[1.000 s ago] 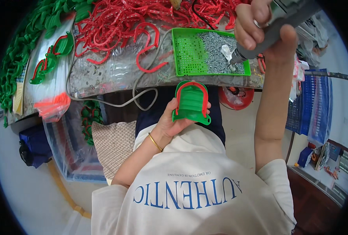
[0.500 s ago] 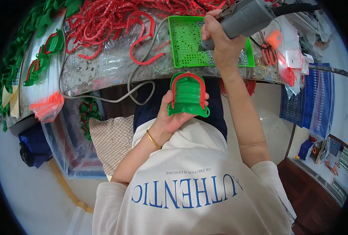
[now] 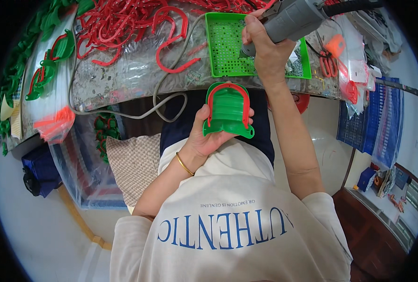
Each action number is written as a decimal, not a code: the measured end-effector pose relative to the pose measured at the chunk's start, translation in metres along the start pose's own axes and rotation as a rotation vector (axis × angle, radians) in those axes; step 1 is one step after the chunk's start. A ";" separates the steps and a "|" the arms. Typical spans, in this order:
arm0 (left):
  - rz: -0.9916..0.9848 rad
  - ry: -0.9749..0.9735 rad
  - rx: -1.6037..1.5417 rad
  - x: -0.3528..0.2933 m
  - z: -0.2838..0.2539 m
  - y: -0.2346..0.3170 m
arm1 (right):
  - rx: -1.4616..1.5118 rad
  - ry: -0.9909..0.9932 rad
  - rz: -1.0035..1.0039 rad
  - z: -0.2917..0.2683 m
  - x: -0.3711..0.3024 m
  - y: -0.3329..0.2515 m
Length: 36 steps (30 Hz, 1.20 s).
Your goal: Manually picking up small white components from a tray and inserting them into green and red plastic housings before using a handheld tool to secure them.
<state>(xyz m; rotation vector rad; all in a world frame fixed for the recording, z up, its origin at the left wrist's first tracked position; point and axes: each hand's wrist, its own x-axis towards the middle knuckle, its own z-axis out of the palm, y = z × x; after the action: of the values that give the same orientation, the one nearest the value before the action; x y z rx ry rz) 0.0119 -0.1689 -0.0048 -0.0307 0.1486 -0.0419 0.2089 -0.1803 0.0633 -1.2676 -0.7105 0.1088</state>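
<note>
My left hand is wrapped round a curved green plastic piece above my lap. A red arch-shaped strip lies along the inside of its rim. My right hand grips a grey electric screwdriver with its tip pointing down and left. That tip is over a green perforated tray on the table, apart from the piece in my left hand. Small metal screws lie in the tray's right part, partly hidden behind my right hand.
Red strips are heaped at the table's back. A grey cable loops over the front edge. Green parts pile up at the far left. Red-handled scissors and plastic bags lie right of the tray.
The scene has shifted slightly in the view. Both hands keep the same holds, and the screwdriver tip stays over the tray.
</note>
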 end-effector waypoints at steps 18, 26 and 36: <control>0.008 -0.038 -0.052 0.003 -0.006 0.002 | 0.090 0.081 0.021 0.011 -0.002 -0.046; 0.020 -0.015 -0.041 -0.001 0.001 0.000 | 0.219 0.000 0.203 0.025 -0.024 -0.080; 0.025 0.000 -0.013 -0.002 0.005 -0.001 | 0.190 0.006 0.246 0.026 -0.033 -0.077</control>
<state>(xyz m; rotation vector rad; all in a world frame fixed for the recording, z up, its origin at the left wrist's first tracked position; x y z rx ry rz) 0.0109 -0.1698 0.0003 -0.0417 0.1495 -0.0162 0.1453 -0.1983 0.1215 -1.1672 -0.5235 0.3654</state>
